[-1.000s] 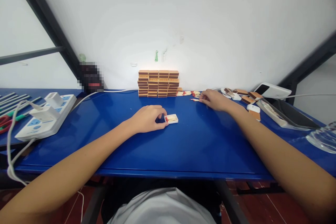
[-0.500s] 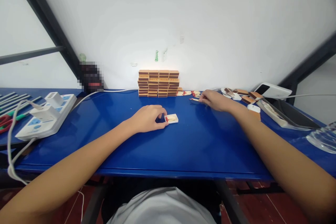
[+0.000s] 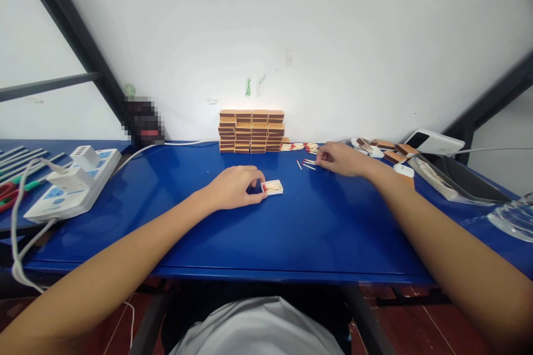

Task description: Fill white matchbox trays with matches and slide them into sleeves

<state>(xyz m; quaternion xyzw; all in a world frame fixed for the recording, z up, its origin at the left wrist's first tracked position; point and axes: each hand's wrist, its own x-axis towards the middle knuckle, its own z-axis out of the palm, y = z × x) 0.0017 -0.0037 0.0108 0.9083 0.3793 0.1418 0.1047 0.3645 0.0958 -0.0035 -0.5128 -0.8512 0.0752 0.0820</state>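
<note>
My left hand (image 3: 236,187) pinches the left end of a small white matchbox tray (image 3: 280,191), which lies on the blue table with red-headed matches inside. Farther back to the right, my right hand (image 3: 335,159) has its fingertips together on matches (image 3: 309,162) at the table surface. One loose match (image 3: 298,165) lies just left of them. Behind, a pile of matches (image 3: 293,147) runs along the wall, partly hidden by my right hand. Stacked brown matchboxes (image 3: 251,132) stand left of that pile.
Matchbox sleeves and trays (image 3: 385,150) lie at the back right, near a white power bank (image 3: 435,143) and a black-topped object (image 3: 462,180). At left are a power strip (image 3: 77,183) with a cable and scissors (image 3: 10,194). The table's front edge (image 3: 275,276) runs below my arms.
Several matches now show separately on the table left of my right fingertips, one lying apart. My right hand has barely shifted. My left hand stays on the tray.
</note>
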